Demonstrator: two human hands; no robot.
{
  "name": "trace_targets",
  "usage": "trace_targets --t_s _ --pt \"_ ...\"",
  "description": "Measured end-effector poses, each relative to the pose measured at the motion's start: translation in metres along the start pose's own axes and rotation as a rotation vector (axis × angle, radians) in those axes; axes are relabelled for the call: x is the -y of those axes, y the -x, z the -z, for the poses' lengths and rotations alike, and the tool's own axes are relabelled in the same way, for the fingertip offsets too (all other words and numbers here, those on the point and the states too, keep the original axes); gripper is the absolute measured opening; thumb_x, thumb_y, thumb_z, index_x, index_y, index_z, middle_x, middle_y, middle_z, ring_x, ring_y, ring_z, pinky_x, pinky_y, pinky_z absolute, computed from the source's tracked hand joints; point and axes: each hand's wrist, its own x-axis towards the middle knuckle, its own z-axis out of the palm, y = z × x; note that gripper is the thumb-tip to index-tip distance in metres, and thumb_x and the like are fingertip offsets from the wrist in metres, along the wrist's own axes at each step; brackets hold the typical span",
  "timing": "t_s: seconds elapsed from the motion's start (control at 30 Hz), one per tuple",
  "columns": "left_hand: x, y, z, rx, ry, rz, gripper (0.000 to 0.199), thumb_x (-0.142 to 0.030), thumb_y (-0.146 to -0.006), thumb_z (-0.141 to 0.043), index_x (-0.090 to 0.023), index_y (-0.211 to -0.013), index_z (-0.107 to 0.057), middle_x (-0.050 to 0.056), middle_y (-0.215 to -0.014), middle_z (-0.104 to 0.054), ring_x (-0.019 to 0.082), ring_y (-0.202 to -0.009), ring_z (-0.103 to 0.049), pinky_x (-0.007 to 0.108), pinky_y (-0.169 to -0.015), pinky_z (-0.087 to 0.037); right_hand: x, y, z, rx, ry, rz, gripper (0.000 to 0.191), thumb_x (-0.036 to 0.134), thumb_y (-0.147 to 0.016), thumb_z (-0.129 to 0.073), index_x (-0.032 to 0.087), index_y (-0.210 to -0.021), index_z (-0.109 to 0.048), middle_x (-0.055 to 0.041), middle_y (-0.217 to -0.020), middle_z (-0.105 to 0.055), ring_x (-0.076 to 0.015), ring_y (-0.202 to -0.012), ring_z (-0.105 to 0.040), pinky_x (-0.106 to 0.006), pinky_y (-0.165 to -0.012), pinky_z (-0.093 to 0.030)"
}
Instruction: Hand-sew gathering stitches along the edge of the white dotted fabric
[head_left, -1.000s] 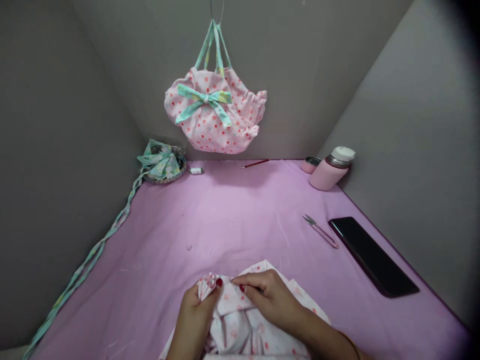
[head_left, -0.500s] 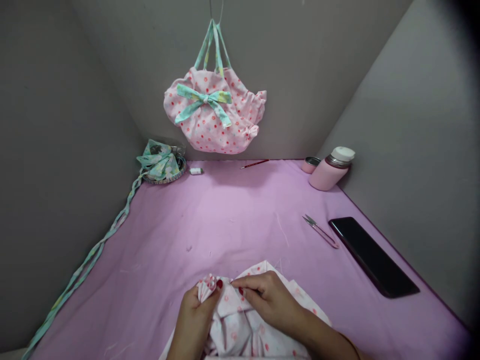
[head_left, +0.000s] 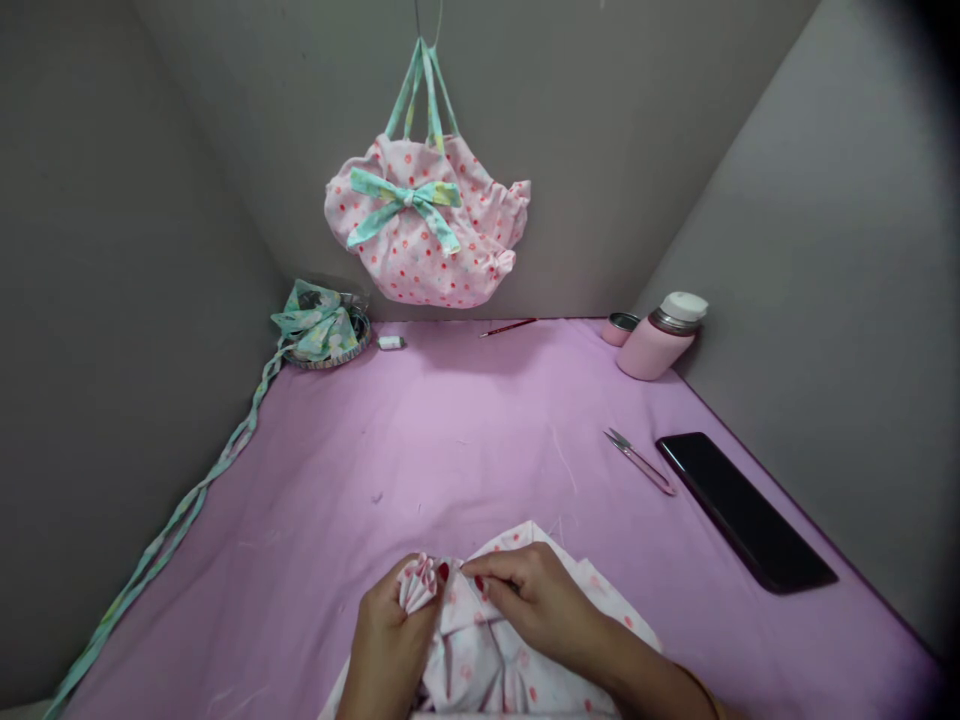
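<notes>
Pink dotted fabric [head_left: 480, 660] lies bunched at the near edge of the table, under both hands. My left hand [head_left: 394, 620] is closed on it, with small gathered pleats sticking out between thumb and fingers. Just to the right, my right hand [head_left: 529, 600] pinches the upper edge of the same fabric between thumb and index finger. Only a short stretch of cloth separates the two sets of fingertips. Whether a needle is between the right fingers is too small to tell.
A dotted bag with a green bow [head_left: 409, 230] hangs at the back. Thread snips [head_left: 641, 462], a black phone [head_left: 742, 510] and a pink bottle [head_left: 652, 345] are on the right. A basket [head_left: 330, 360], thread spool [head_left: 391, 342] and long green straps [head_left: 195, 490] are left.
My left hand has shifted slightly right and its pleated bunch has turned a little. My right hand has hardly moved. The whole view has drifted very slightly.
</notes>
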Motion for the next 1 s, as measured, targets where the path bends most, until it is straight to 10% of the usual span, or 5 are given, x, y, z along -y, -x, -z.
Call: trace_targets --t_s 0.33,1.0 --pt "-0.003 0.002 0.000 0.022 -0.073 -0.142 0.014 -0.025 -0.072 -0.056 -0.018 -0.062 -0.062 0.001 -0.057 -0.058 0.016 -0.057 -0.050 0.021 -0.055 -0.039 -0.001 0.000 -0.001 0.000 0.026 -0.005 0.031 0.013 -0.083 -0.045 0.024 -0.096 -0.071 -0.0009 -0.078 -0.072 -0.0146 -0.067 -0.063 -0.023 -0.064 -0.043" --pt "-0.012 -0.001 -0.001 0.121 0.245 0.212 0.020 -0.033 -0.070 -0.063 -0.015 -0.066 -0.056 -0.001 -0.064 -0.053 0.014 -0.060 -0.046 0.023 -0.058 -0.039 -0.003 -0.004 0.004 -0.020 -0.247 -0.085 0.029 0.008 -0.079 -0.051 0.021 -0.093 -0.072 -0.0025 -0.082 -0.072 -0.0163 -0.074 -0.065 -0.025 -0.070 -0.048"
